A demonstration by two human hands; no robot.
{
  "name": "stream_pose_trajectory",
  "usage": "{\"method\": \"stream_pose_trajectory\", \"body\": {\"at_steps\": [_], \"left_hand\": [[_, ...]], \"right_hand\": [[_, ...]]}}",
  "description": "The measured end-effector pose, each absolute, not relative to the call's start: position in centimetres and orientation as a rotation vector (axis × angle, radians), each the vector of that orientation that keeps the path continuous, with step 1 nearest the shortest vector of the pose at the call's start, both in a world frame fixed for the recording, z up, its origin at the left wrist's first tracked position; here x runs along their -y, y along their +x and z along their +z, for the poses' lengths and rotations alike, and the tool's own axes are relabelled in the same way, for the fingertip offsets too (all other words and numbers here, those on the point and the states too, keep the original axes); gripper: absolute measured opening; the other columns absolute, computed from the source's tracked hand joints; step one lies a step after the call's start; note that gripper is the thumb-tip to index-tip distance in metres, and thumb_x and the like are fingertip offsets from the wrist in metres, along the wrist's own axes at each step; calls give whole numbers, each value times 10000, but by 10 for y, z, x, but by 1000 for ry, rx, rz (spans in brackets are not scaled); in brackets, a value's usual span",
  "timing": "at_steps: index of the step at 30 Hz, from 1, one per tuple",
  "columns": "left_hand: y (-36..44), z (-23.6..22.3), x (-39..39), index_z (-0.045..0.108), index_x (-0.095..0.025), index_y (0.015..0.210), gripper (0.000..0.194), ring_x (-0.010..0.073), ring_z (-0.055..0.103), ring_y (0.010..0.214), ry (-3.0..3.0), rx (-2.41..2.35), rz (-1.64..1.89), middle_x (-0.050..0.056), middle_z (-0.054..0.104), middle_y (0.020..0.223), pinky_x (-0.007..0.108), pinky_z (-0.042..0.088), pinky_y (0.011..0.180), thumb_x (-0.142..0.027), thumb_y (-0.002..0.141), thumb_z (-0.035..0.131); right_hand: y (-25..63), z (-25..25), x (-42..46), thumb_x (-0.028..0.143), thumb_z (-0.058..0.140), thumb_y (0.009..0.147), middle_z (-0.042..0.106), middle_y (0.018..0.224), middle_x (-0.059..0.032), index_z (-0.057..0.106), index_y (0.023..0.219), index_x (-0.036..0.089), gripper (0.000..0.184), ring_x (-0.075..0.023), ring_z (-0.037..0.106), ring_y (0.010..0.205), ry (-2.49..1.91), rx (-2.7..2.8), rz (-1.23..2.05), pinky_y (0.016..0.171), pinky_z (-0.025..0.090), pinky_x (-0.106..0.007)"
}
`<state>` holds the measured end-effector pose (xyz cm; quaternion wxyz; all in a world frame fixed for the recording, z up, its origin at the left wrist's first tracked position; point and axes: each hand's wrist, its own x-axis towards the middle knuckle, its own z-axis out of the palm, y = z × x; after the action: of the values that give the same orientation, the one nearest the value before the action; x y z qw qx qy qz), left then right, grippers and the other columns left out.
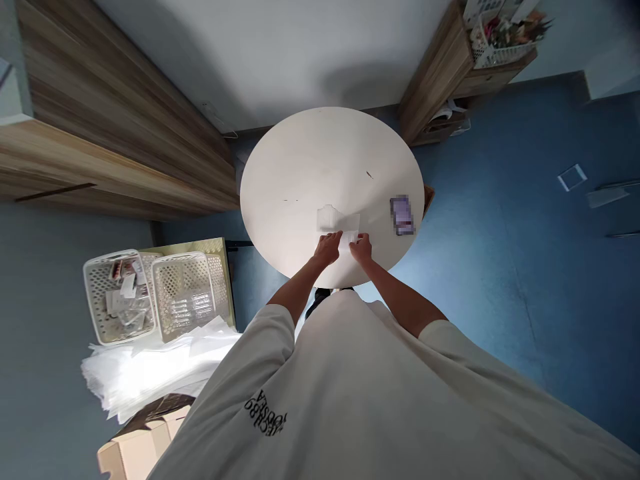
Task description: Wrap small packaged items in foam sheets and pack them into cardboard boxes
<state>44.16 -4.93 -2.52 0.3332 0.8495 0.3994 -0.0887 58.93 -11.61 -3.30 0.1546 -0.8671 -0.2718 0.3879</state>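
Observation:
I stand at a round white table [310, 160]. My left hand [327, 248] and my right hand [361, 249] meet near the table's front edge, both pinching a small white paper-like piece [348, 240] between them. Just beyond my left hand lies a small clear plastic item [327, 217], with another flat white sheet [353, 221] next to it. A blurred phone-like object [402, 215] lies on the table to the right of my hands.
Two white mesh baskets [150, 293] with small packets sit on a low stand at the left, above a heap of clear plastic bags [150, 367] and a cardboard box [135, 450]. Wooden cabinets [115, 147] line the left; a wooden shelf [450, 73] stands at the back right. Blue floor.

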Motion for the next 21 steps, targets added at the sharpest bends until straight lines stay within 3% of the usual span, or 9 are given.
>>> {"method": "stream_pose_trajectory", "body": {"at_steps": [5,12,16,21], "left_hand": [[434,-19,45,330,-168,1655,877,263,545,1439,2053,-1029,-164,130,645,1516,457,350,1222,54,817,460],[425,-21,58,408,-197,1618,735,284,545,1428,1941,-1227,-29,141,586,1562,440,382,1210,1,912,454],[408,-23,63,466,-203,1531,546,333,484,1468,1789,-1608,49,176,521,1579,472,401,1187,-155,989,508],[397,-30,57,520,-195,1373,441,368,550,1392,1344,-1771,-28,206,596,1448,482,451,1107,-368,985,643]], "right_hand": [[576,-28,110,177,589,877,731,987,-48,634,1124,222,255,-210,681,882,-2328,868,1150,784,540,-302],[569,-29,113,151,480,914,708,1189,-129,650,1292,188,415,-263,674,1100,-2302,1238,1155,996,555,-387],[561,-20,119,164,446,952,632,1324,-184,592,1410,146,481,-297,621,1223,-2364,1603,1120,1064,529,-406],[553,-12,120,222,467,1000,502,1537,-227,372,1632,117,647,-331,526,1406,-2469,1844,1099,1139,466,-409]]}}
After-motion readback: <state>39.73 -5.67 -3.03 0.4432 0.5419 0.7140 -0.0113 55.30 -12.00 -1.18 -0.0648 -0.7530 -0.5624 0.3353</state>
